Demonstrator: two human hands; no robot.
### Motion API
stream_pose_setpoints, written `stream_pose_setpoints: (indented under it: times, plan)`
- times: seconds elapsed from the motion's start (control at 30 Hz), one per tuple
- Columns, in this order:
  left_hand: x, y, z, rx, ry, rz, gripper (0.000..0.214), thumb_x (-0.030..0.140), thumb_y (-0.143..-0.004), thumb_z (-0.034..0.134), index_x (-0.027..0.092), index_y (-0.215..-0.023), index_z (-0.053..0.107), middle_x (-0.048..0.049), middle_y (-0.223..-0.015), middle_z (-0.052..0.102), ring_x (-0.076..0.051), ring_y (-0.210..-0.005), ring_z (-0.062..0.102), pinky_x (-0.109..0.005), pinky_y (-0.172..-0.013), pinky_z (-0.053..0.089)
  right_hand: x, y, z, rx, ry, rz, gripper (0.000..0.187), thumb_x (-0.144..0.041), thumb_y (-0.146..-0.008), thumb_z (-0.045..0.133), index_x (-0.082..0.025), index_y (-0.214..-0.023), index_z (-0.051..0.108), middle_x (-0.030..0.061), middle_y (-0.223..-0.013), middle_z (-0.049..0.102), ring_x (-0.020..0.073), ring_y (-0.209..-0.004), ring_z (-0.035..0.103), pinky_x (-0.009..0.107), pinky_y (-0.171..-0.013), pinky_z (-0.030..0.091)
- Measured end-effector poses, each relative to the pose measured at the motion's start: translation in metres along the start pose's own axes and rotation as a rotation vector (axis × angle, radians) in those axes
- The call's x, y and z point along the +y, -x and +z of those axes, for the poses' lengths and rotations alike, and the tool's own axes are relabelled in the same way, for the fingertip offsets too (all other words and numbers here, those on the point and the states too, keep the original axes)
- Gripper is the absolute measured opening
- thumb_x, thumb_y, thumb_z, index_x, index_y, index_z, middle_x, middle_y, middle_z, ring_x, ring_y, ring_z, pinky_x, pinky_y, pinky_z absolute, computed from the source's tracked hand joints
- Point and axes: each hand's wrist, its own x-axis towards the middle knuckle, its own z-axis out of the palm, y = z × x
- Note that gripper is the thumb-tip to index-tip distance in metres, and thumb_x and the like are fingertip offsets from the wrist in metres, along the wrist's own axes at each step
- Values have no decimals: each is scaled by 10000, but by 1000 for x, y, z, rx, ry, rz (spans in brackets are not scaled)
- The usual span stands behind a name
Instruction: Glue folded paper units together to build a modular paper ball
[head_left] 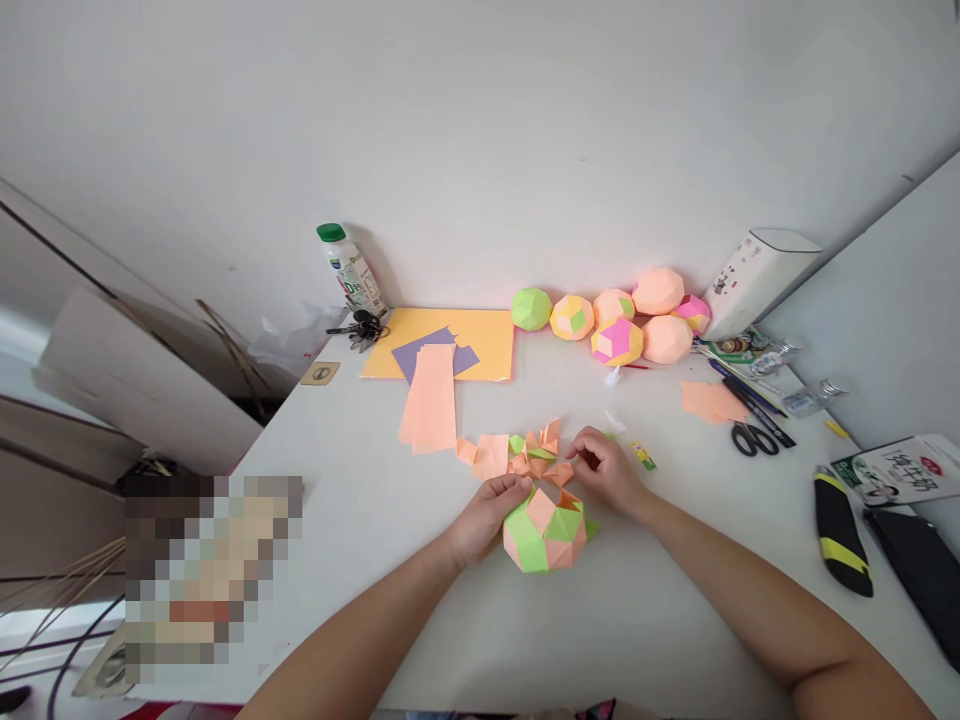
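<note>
My left hand [491,515] grips a many-sided folded-paper ball [546,540] in green and peach, thumb on its upper left edge. An opening shows at the ball's upper right, with paper flaps standing up around it. My right hand [609,470] is just beyond the ball, fingers curled together at the right end of a loose group of small folded paper pieces [529,465], peach and green. One peach piece [559,474] lies right by its fingertips; whether they pinch it is hard to see.
Several finished paper balls [617,341] sit along the wall. Peach strips [433,400] overlap purple paper [405,358] and a yellow sheet [480,345]. Keys [365,328] and a bottle [352,272] stand back left. Scissors [754,440], pens [757,398] and a black-and-yellow case [840,530] lie right.
</note>
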Motion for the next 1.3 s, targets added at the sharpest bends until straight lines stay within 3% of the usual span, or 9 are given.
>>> stream_pose_setpoints:
  times: [0.53, 1.03, 1.3]
  plan:
    - [-1, 0, -1, -6, 8, 1, 329, 447, -775, 644, 119, -763, 674, -59, -719, 649, -154, -655, 572, -275, -624, 388, -1, 0, 0, -9, -19, 18, 167, -83, -763, 488, -203, -792, 600, 16, -805, 575, 120, -599, 489, 243, -517, 386]
    - [-1, 0, -1, 29, 5, -12, 327, 448, -760, 659, 121, -746, 669, -43, -676, 625, -139, -619, 551, -257, -592, 382, -1, -1, 0, 19, -3, 16, 176, -56, -720, 486, -202, -736, 583, -1, -748, 509, 98, -532, 427, 233, -479, 354]
    - [-1, -1, -1, 8, 16, -13, 329, 449, -763, 657, 121, -761, 667, -54, -714, 643, -150, -655, 575, -268, -615, 398, -2, -1, -1, -14, -9, 16, 196, -74, -756, 478, -211, -808, 608, 18, -817, 574, 122, -604, 489, 244, -513, 385]
